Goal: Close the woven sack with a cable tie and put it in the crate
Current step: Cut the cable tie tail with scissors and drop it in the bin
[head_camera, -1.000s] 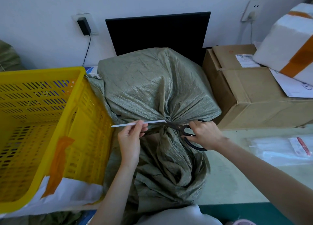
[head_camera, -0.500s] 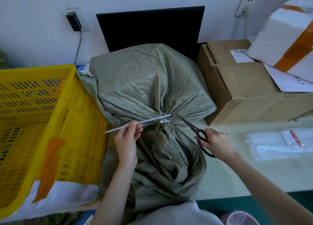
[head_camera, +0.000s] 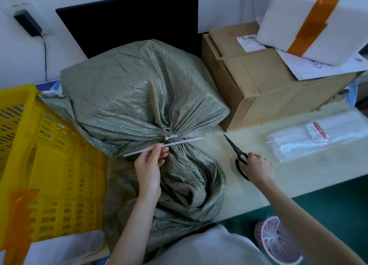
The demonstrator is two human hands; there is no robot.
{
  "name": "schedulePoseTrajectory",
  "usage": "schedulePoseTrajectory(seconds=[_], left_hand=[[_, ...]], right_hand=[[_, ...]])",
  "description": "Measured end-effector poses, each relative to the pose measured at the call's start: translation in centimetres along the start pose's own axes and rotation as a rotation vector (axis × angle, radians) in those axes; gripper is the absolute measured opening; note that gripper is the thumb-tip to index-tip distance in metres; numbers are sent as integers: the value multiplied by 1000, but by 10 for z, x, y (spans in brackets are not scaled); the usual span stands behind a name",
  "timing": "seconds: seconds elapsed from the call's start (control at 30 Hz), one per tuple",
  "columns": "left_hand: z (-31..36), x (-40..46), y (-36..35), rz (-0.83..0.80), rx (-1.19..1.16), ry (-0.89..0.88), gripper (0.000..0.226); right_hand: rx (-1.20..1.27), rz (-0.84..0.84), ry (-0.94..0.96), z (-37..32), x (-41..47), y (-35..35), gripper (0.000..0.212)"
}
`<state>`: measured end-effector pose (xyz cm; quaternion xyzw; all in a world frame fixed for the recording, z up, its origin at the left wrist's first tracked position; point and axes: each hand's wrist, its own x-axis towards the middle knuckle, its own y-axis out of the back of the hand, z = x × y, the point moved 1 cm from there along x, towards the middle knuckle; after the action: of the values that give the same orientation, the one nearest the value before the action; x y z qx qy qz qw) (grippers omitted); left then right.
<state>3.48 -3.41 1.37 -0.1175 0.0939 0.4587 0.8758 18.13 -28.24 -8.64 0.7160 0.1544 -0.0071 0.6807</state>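
Since the earlier frame your right hand (head_camera: pixel 256 168) has carried the scissors (head_camera: pixel 238 154) down to the table, fingers curled round the handles; your left hand (head_camera: pixel 150 168) pinches the cut tie strip (head_camera: pixel 162 146). Centre frame, the woven sack (head_camera: pixel 143 97) looks soft and bulky: grip its cinched neck, then lift toward the crate (head_camera: pixel 49 177) at left.

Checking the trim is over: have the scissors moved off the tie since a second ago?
Yes. The scissors, gripped by the right hand, went right, from the sack neck toward the cardboard box.
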Motion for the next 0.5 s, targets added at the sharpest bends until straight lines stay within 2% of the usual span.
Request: schedulePoseTrajectory(seconds=[0.27,0.5], left_hand=[[1,5,0,-25,70,-18,17],[-1,6,1,-37,82,-2,15]], right_hand=[[103,15,-79,-20,8,3,44],[142,28,-73,-27,4,3,34]])
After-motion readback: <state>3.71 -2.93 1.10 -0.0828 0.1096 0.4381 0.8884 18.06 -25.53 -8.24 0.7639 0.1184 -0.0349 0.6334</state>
